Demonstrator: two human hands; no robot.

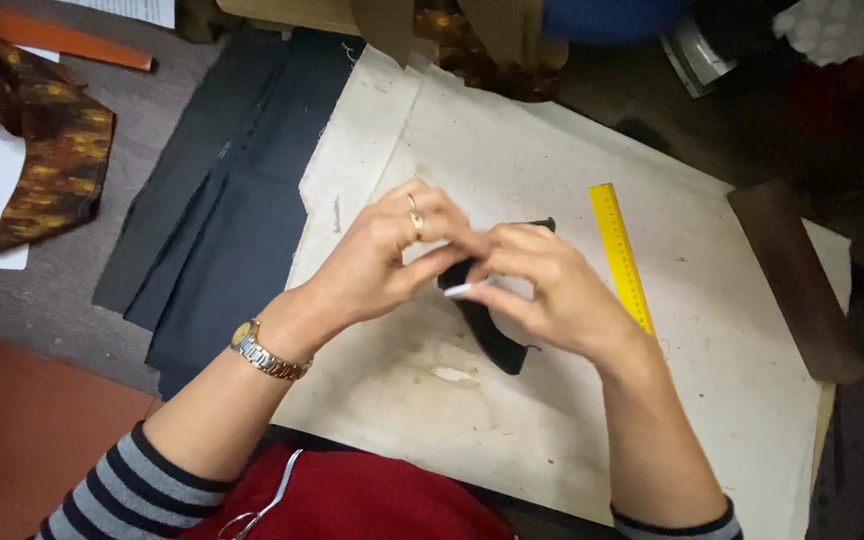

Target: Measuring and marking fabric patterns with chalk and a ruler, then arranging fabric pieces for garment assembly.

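Both hands [472, 265] pinch white chalk [464, 289] above black fabric [492, 335]

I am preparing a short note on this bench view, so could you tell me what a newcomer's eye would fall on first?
First, the left hand and right hand meeting at the centre over a small black fabric piece, with a thin white stick between the fingers. Next, the bright yellow ruler lying just right of the hands on the stained white cloth. At far left, a brown and gold patterned fabric stands out beside folded dark fabric.
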